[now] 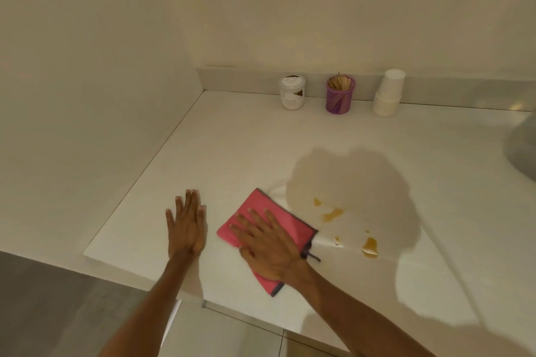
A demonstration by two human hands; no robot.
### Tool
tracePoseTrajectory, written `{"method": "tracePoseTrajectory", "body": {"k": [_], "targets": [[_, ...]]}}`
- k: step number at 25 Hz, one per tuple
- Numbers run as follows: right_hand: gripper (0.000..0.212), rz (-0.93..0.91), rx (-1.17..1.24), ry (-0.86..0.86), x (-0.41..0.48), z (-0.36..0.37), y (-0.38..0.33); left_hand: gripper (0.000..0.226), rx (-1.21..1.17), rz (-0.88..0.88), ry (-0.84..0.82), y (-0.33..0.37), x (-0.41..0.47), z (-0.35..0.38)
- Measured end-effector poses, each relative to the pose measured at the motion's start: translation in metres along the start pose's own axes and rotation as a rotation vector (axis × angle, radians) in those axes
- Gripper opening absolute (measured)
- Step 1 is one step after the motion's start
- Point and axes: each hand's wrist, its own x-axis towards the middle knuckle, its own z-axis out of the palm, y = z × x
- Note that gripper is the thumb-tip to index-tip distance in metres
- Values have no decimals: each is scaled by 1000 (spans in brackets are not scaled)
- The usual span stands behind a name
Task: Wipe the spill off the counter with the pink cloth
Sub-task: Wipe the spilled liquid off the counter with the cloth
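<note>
- Pressing flat on the pink cloth, our right hand lies with fingers spread, palm down; it presses rather than grips.
- Our left hand rests open and flat on the bare counter, just left of the cloth and apart from it.
- We count one cloth, folded, with a dark edge and a small loop at its right corner, lying near the front edge of the counter.
- We count about five amber patches of the spill, all just right of the cloth; the largest lies nearest the front.
- A wet sheen shows beside the cloth's right edge.
- Along the back wall we count three things standing well apart from the cloth: one white jar, one purple cup holding wooden sticks, and one stack of white paper cups.
</note>
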Motion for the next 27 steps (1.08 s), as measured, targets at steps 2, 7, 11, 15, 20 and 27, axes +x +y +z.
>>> {"method": "tracePoseTrajectory", "body": {"k": [2, 7, 11, 15, 20, 27], "targets": [[57, -72, -10, 7, -38, 8, 1, 58, 11, 1, -10, 0, -2, -1], [60, 188, -78, 117, -101, 4, 58, 61, 6, 2, -8, 2, -4, 1], [60, 555, -95, 168, -53, -20, 97, 62, 16, -3, -8, 2, -4, 3], [60, 529, -30, 132, 3, -31, 92, 62, -4, 2, 8, 1, -1, 3], [57, 215, -49, 69, -51, -3, 39, 60, -6, 6, -2, 2, -3, -1], [62, 401, -176, 141, -170, -18, 154, 61, 14, 3, -23, 7, -7, -6]]}}
